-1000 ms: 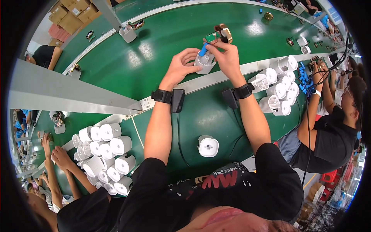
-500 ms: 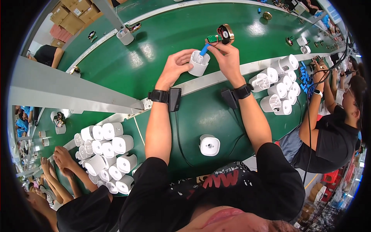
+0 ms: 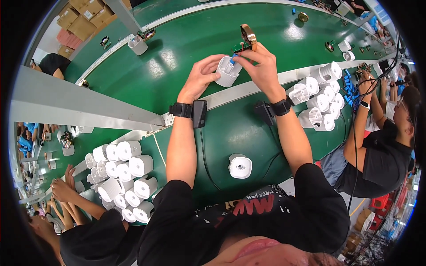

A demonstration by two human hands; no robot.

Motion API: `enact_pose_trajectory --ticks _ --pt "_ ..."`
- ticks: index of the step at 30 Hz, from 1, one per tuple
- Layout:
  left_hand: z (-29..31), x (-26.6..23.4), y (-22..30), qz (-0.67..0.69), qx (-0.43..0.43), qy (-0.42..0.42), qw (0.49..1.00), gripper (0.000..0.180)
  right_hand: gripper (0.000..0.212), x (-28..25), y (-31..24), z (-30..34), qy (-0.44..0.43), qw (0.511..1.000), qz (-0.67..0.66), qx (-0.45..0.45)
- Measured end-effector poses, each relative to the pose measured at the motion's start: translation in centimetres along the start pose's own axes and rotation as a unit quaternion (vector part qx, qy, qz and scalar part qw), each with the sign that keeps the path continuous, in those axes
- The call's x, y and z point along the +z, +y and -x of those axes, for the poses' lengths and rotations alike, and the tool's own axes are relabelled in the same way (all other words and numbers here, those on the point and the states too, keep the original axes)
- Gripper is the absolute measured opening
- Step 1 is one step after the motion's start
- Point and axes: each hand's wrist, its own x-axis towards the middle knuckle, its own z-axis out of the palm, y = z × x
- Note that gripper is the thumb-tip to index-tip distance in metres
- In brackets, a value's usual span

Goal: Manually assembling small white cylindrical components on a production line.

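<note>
Over the front edge of the green belt, my left hand (image 3: 199, 79) is closed around the side of a white plastic housing (image 3: 228, 77), tilted with its open end up. My right hand (image 3: 262, 71) pinches a blue cylindrical battery (image 3: 233, 59) whose lower end is inside that housing. Above these fingers, a gold-rimmed round part (image 3: 249, 36) stands on edge, joined by thin wires to a small green circuit board (image 3: 239, 48). The fingers partly hide the battery and board. Nearer me, another white housing (image 3: 240, 166) stands alone on the green table.
White housings (image 3: 120, 170) are piled at left, with more housings (image 3: 320, 99) at right beside loose blue batteries (image 3: 349, 91). A grey metal post (image 3: 88, 104) crosses the left side. Co-workers' hands (image 3: 64, 188) are at left; another person (image 3: 377, 150) sits at right. Black cables (image 3: 203, 155) trail from my wrists.
My right hand has lowered the battery deeper into the housing, and the gold-rimmed part has turned edge-on and shifted left. Parts on the belt have slid left. The left co-worker's hands have moved.
</note>
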Motion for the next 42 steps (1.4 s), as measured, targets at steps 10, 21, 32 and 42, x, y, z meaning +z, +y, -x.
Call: enact_pose_trajectory --ticks 10,21,32,42 --pt "0.2 -0.1 -0.3 0.105 0.001 -0.015 0.994 0.07 0.013 0.0 -0.5 -0.1 -0.038 0.993 -0.097 0.052" --pt "0.1 -0.7 -0.5 0.135 0.054 -0.015 0.989 0.078 0.044 -0.9 -2.6 -0.4 -0.133 0.989 -0.064 0.01" --pt "0.3 -1.7 -0.6 0.16 0.056 -0.056 0.984 0.085 0.069 2.0 -2.5 0.4 -0.08 0.993 0.013 -0.085" --pt "0.4 -2.2 -1.1 0.191 0.065 -0.063 0.977 0.078 0.07 2.3 -2.8 0.6 -0.06 0.989 0.017 -0.132"
